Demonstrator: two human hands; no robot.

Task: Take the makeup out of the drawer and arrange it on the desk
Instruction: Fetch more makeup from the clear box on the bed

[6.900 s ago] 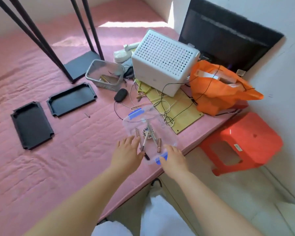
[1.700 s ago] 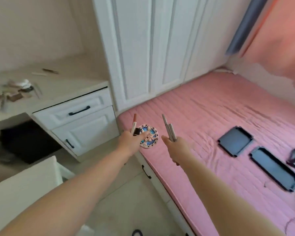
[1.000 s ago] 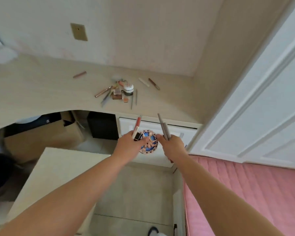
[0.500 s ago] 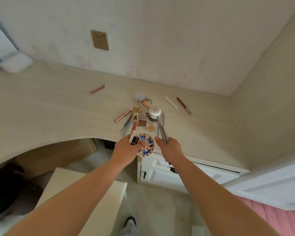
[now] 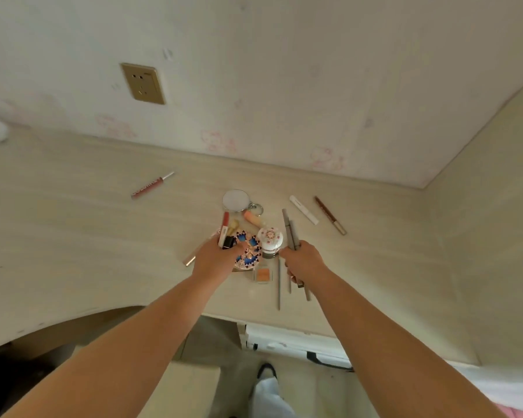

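Observation:
My left hand [image 5: 213,260] grips a round blue patterned compact [image 5: 248,251] and a red lip tube [image 5: 224,228] above the pale wooden desk [image 5: 73,236]. My right hand [image 5: 304,260] grips two grey makeup pencils [image 5: 291,232] that point away from me. Between my hands a small white jar with a flowered lid [image 5: 270,240] stands on the desk. Around it lie a round mirror [image 5: 235,200], an orange blush pan [image 5: 263,274], a thin grey pencil [image 5: 279,285], a white stick [image 5: 304,209], a brown pencil [image 5: 329,215] and a pink lip gloss [image 5: 151,184].
A white drawer front with a dark handle [image 5: 296,346] sits under the desk's edge, shut. The desk ends at the back wall with a gold socket [image 5: 143,83] and at a side panel on the right. A pale stool or box top [image 5: 191,384] stands below.
I have turned from the pink bed to the desk and stepped close. Both hands, with the same makeup in them, have moved out over the pile of items on the desk.

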